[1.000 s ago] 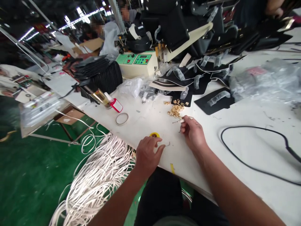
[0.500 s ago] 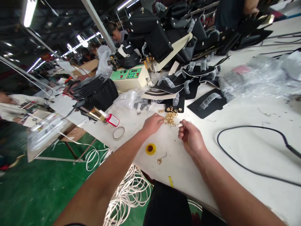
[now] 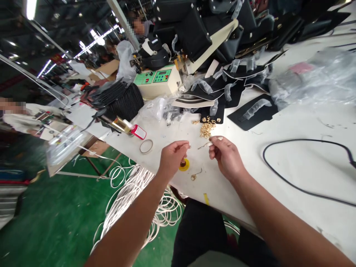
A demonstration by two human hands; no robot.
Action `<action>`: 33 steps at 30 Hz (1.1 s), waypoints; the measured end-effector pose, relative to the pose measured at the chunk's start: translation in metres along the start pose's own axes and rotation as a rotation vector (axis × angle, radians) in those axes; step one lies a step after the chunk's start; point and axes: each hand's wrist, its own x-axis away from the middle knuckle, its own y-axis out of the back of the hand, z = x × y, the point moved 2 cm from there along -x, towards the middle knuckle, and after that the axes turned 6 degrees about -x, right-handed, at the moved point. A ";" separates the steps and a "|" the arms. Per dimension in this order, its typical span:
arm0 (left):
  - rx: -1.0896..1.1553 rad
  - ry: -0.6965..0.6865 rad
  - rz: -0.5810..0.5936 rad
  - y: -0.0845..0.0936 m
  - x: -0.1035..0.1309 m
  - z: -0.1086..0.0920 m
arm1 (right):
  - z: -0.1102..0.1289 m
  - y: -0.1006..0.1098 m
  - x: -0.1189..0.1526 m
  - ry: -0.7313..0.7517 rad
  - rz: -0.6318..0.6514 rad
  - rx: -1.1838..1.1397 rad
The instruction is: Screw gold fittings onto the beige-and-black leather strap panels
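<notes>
Left hand (image 3: 171, 157) is pinched at the fingertips, with a small metal piece (image 3: 189, 145) held between thumb and forefinger. By the right hand (image 3: 226, 155), partly curled, a white-handled tool (image 3: 210, 143) is gripped, its thin tip pointed toward the left hand across a narrow gap of table (image 3: 239, 200). Gold rings (image 3: 207, 130) are heaped just beyond the tool. The yellow spool (image 3: 184, 165) is partly covered by the left hand; nearer the front edge are seen a ring with a wire (image 3: 193, 177) and yellow tape (image 3: 206, 199). To the right, white surface is left between forearm and black cord (image 3: 306, 140).
</notes>
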 end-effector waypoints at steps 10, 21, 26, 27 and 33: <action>0.942 0.338 -0.125 -0.018 0.107 0.028 | -0.014 -0.016 0.039 0.167 0.206 0.357; 1.073 0.376 -0.041 -0.026 0.107 0.017 | -0.006 -0.023 0.051 0.276 0.211 0.491; 1.086 0.372 -0.038 -0.029 0.107 0.017 | -0.006 -0.023 0.050 0.282 0.198 0.500; 1.087 0.371 -0.037 -0.029 0.107 0.017 | -0.006 -0.023 0.050 0.284 0.200 0.500; 1.101 0.382 -0.039 -0.029 0.105 0.016 | -0.005 -0.024 0.050 0.294 0.198 0.497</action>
